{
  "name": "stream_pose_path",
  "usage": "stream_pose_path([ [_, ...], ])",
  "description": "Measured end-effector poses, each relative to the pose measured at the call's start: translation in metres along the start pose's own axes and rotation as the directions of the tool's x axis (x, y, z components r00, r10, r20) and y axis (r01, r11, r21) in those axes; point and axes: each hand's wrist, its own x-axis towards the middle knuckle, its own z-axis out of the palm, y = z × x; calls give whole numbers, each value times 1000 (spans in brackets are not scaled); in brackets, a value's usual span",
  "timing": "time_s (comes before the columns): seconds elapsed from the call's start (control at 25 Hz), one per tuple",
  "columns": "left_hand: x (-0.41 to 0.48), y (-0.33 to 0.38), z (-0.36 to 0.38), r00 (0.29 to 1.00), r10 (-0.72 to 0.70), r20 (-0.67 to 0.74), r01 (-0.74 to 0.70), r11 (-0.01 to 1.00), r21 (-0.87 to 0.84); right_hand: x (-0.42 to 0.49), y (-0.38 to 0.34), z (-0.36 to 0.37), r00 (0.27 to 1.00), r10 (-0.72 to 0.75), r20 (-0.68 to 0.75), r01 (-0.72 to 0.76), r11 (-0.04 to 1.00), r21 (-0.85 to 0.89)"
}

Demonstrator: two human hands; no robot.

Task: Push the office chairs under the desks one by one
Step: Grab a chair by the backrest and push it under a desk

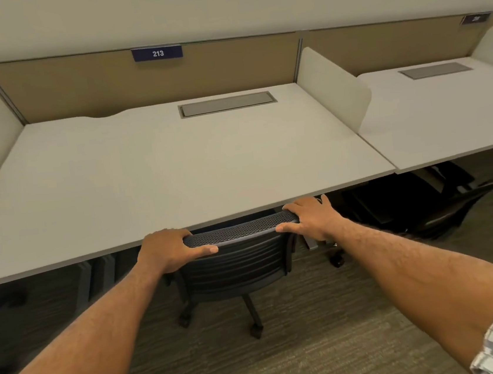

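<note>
- Black mesh along the top edge of the office chair [240, 250], clasped at both ends.
- Left hand [169, 249] wrapped over the left end of the backrest top, fingers curled over the far side, thumb stretched flat along the near edge toward the middle.
- Right hand [311, 217] draped over the right end, palm down, fingers over the far side, thumb lying along the near edge.
- Both forearms bare and nearly straight, reaching forward and converging on the backrest; plaid sleeve ends at the lower corners.
- Seat hidden beneath the desk [160, 172], backrest top just beside and slightly below the front edge.
- Below the grip: chair column and castored legs over grey carpet [332, 330]; three castors plain to see.
- Beyond the grip: one grey cable hatch [226, 104] set into the desktop, one blue sign [157, 53] reading 213 on the tan back panel.
- Right of the grip: one white divider [332, 91], then a second desk [446, 115] with its own hatch and a dark second chair [445, 213] near its front edge.
- Two chairs, two full desks counted.
</note>
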Motion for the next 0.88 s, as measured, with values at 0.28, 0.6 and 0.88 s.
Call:
stream_pose_path([
  [0.28, 27, 30, -3, 998, -67, -15, 67, 998, 13, 39, 36, -16, 996, -81, -21, 80, 996, -47],
  [0.6, 42, 27, -11, 990, -140, 32, 141, 990, -21, 52, 36, -21, 996, -90, 1, 90, 994, -58],
  [0.88, 36, 31, -17, 978, -160, 132, 161, 987, 6, 41, 34, -19, 999, -52, 12, 53, 997, -57],
])
